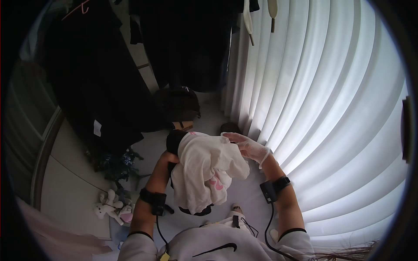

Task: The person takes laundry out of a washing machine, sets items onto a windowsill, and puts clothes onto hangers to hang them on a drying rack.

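Observation:
A bunched white garment (204,158) with a pink print and black parts at its edges hangs in front of my body, above the floor. My left hand (167,158) grips its left side by a black part; most of the fingers are hidden behind the cloth. At the upper right edge of the cloth is my right hand (249,148), in a thin whitish glove. Its fingers stretch out along the fabric and touch it, apart from one another.
Dark garments (187,48) hang ahead and on the left, one near a pink hanger (82,8). A pale pleated curtain (322,108) fills the right side. A white plush toy (109,205) and a dark leafy plant (119,165) stand low left. Cables run from both wrist devices.

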Available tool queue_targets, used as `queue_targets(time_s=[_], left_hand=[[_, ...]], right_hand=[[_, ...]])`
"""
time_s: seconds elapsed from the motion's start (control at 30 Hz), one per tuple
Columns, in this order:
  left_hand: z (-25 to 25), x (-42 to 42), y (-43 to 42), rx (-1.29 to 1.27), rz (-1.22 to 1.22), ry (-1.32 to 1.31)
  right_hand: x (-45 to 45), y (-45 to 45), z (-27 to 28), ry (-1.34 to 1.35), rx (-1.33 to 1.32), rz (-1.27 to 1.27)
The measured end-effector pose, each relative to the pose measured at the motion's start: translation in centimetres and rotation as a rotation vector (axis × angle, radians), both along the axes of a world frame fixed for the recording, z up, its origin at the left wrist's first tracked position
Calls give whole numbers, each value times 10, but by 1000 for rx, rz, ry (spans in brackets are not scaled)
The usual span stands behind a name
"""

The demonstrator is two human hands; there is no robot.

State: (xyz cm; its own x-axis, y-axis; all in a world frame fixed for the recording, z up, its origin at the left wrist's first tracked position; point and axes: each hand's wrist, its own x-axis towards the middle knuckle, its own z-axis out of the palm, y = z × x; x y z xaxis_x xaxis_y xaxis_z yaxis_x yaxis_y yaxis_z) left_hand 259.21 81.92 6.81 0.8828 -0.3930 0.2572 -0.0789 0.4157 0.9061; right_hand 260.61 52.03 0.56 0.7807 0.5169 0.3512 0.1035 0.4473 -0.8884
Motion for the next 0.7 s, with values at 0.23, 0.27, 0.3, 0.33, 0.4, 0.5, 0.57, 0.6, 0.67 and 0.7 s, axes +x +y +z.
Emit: queue_targets(time_s=[0.23, 0.27, 0.3, 0.33, 0.4, 0.5, 0.57, 0.6, 0.67, 0.7], left_hand=[[-25, -24, 16, -53, 15, -70], [-33, -32, 17, -65, 21, -83], [-49, -43, 25, -70, 15, -111], [-56, -57, 27, -84, 19, -121], [-67, -84, 34, -124, 25, -147], [-85, -123, 57, -195, 39, -165], [-83, -150, 98, -283, 31, -115], [-87, -166, 100, -352, 81, -8], [-84, -165, 104, -363, 88, 44], [-84, -166, 109, -356, 78, 89]], right_hand=[[21, 19, -40, -530, -670, -202], [9, 6, -30, -355, -437, -221], [-14, 6, -38, -187, -196, -264], [-43, -3, -23, -182, -45, -211], [-94, -21, 12, -252, 95, -167], [-168, -2, 62, -420, 141, -272], [-247, 79, 122, -376, 64, -465], [-275, 92, 130, -380, 46, -452], [-299, 114, 150, -446, 21, -597], [-305, 126, 152, -444, 12, -587]])
